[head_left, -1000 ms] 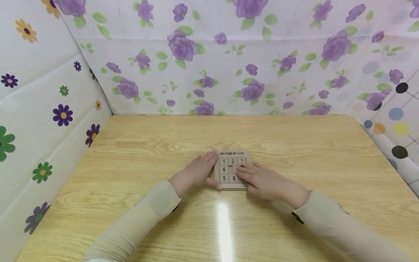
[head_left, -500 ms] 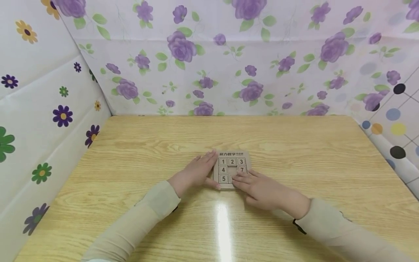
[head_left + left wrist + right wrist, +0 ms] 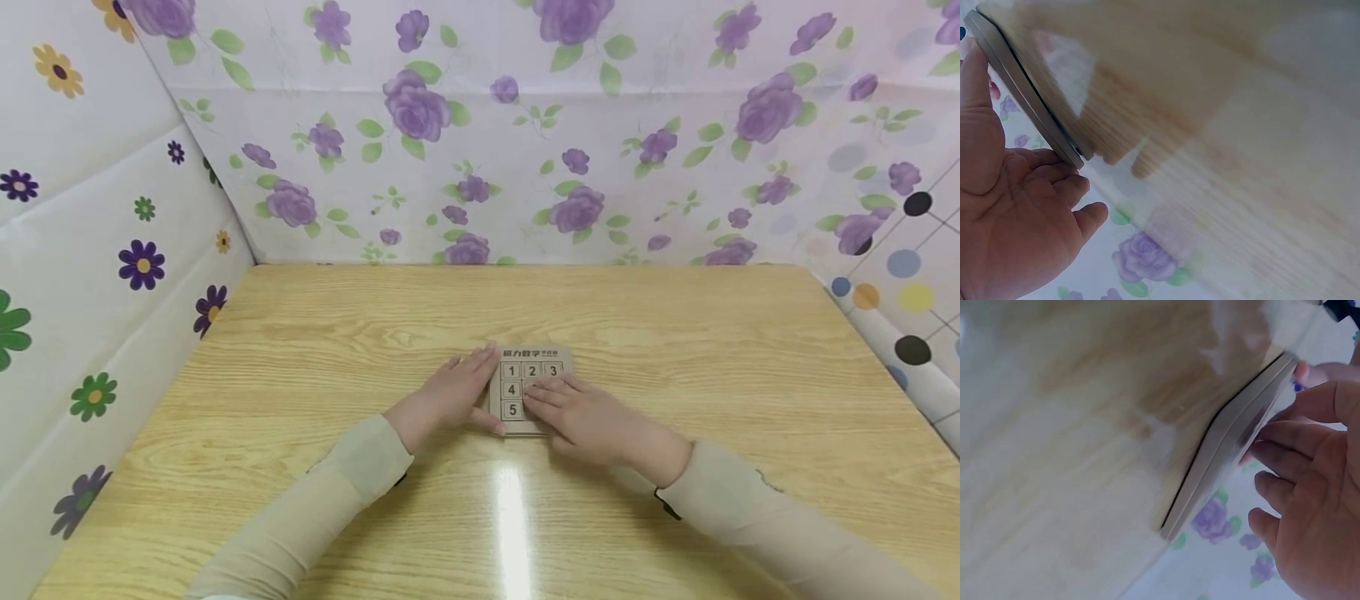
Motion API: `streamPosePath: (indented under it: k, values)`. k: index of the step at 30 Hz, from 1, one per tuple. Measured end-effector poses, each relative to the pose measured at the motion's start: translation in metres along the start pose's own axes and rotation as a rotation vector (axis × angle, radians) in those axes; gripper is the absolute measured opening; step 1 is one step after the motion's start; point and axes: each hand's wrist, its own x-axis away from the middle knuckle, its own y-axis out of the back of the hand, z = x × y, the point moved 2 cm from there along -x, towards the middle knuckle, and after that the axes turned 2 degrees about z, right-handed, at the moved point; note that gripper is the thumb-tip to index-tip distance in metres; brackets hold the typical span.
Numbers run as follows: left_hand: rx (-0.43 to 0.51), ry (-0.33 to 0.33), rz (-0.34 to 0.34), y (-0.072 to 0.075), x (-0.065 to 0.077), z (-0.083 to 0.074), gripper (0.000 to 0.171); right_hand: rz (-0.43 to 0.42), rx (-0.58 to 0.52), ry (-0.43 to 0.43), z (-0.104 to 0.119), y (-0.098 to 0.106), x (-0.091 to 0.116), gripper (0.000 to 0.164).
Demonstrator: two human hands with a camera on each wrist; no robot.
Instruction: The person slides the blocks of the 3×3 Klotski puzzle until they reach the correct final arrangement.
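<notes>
A sliding number puzzle (image 3: pixel 513 428) lies flat on the table, printed characters along its top edge. Tiles 1, 2, 3, 4 and 5 show; those in the lower right are hidden under my right hand (image 3: pixel 600 421). That hand reaches in from the right, fingers extended, fingertips on the tiles around the middle and lower rows. With my left hand (image 3: pixel 446 396) I hold the puzzle's left side, fingers at its upper part and thumb at the lower left corner. The left wrist view shows the board's edge (image 3: pixel 1029 97) between thumb and fingers.
The wood-grain table (image 3: pixel 360 308) spreads around the puzzle, with a bright reflection in front. Flowered cloth (image 3: pixel 480 133) stands behind it, another flower-patterned sheet (image 3: pixel 90 250) at the left, and a dotted sheet (image 3: pixel 915 275) at the right.
My right fingertips go from the right column down to the lower row, baring an empty middle slot and tile 7, then up and left over that slot. The left hand stays put.
</notes>
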Motion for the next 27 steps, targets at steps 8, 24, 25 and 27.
streamPosePath:
  k: [8, 24, 25, 27]
  values:
    - [-0.006, -0.002, -0.004, 0.001, 0.0, 0.001, 0.112, 0.043, -0.055, 0.054, 0.015, -0.002, -0.004, 0.054]
    - [-0.009, 0.01, 0.014, 0.001, 0.0, -0.001, 0.112, -0.002, -0.043, 0.036, 0.003, 0.002, 0.014, 0.05]
    - [-0.007, 0.008, 0.012, 0.001, 0.0, 0.0, 0.112, -0.012, -0.04, 0.039, 0.003, 0.003, 0.012, 0.05]
    - [-0.012, 0.009, 0.012, 0.0, -0.001, 0.0, 0.112, -0.033, -0.033, 0.046, 0.002, 0.003, 0.008, 0.049]
